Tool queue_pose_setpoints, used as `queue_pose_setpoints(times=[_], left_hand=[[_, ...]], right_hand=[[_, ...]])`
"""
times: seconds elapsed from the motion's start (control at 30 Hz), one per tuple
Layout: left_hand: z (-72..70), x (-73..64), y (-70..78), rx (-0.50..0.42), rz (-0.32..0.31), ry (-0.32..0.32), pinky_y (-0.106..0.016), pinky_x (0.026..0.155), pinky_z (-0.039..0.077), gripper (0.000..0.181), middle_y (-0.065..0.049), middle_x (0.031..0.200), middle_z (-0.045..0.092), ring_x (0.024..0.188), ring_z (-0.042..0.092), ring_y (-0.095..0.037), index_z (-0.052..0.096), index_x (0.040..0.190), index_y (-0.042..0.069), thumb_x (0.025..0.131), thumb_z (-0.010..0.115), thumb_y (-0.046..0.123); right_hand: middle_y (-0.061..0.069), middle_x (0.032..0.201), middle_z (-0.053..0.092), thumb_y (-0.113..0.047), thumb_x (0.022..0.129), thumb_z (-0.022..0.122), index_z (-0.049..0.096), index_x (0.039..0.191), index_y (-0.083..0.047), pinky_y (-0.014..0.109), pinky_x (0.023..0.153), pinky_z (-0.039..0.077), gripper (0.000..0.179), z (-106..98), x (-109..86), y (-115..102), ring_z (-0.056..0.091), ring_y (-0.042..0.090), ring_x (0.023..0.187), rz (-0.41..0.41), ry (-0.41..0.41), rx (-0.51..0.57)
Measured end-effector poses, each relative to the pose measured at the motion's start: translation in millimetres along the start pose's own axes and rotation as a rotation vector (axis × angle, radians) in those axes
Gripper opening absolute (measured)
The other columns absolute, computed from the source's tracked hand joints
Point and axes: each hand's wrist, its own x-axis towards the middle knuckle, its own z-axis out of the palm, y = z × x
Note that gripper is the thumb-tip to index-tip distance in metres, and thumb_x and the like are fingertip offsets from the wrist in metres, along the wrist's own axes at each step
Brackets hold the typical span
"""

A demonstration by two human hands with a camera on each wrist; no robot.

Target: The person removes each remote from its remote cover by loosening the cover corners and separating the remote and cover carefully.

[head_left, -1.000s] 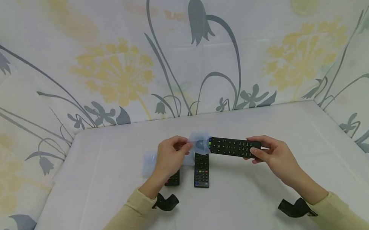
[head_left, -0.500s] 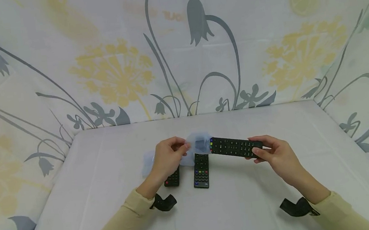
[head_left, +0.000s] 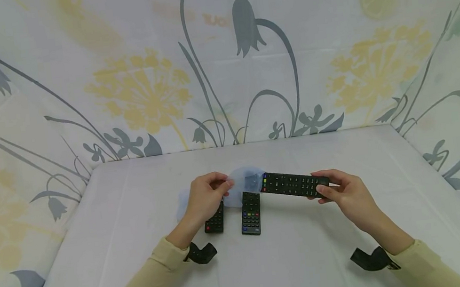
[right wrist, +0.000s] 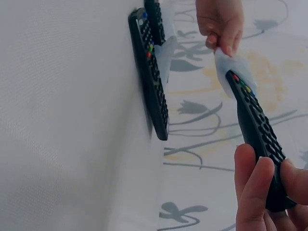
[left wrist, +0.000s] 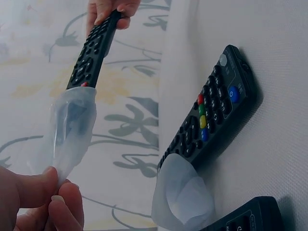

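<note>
A long black remote control (head_left: pixel 290 185) is held up at a slight tilt above the white table. My right hand (head_left: pixel 348 196) grips its right end between thumb and fingers. Over the other end sits a thin, translucent pale-blue plastic cover (left wrist: pixel 74 125), with most of the buttons left bare. My left hand (head_left: pixel 203 197) pinches the far end of this cover between thumb and fingertips, as the left wrist view (left wrist: pixel 43 197) shows. The cover is drawn out between hand and remote. Coloured buttons lie right at the cover's mouth in the right wrist view.
A second remote (head_left: pixel 250 213) lies on the white table (head_left: pixel 302 258) below the held one. Another remote (head_left: pixel 214 221) lies to its left, partly behind my left hand. More pale-blue plastic (head_left: pixel 183 203) rests behind that hand. A floral curtain (head_left: pixel 221 68) closes off the back and sides.
My left hand has moved slightly left, stretching the plastic cover out longer. The held remote has shifted a little to the right with my right hand.
</note>
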Motion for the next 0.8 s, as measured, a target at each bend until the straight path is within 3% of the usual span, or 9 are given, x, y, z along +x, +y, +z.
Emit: queue_pose_setpoints(times=[0.6,0.8], left_hand=[[-3.5,-1.2,-4.2,0.021,0.015,0.004,-0.029,0.053,0.046,0.007,-0.016,0.084,0.072,0.072,0.067,-0.036,0.073,0.095,0.003,0.091,0.073,0.009],[-1.1,-2.0,-7.7,0.054,0.036,-0.042,-0.031,0.058,0.046,0.009,-0.004,0.080,0.067,0.072,0.064,-0.025,0.071,0.098,0.006,0.091,0.073,0.010]], right_hand=[[0.032,0.120,0.059,-0.002,0.098,0.060,0.055,0.131,0.008,0.028,0.073,0.058,0.035,-4.4,-1.7,3.8,0.073,0.023,0.085,0.003,-0.001,-0.001],[0.032,0.120,0.059,0.000,0.097,0.061,0.055,0.130,0.009,0.029,0.073,0.058,0.034,-1.7,-2.7,4.1,0.073,0.022,0.084,0.006,-0.003,0.019]])
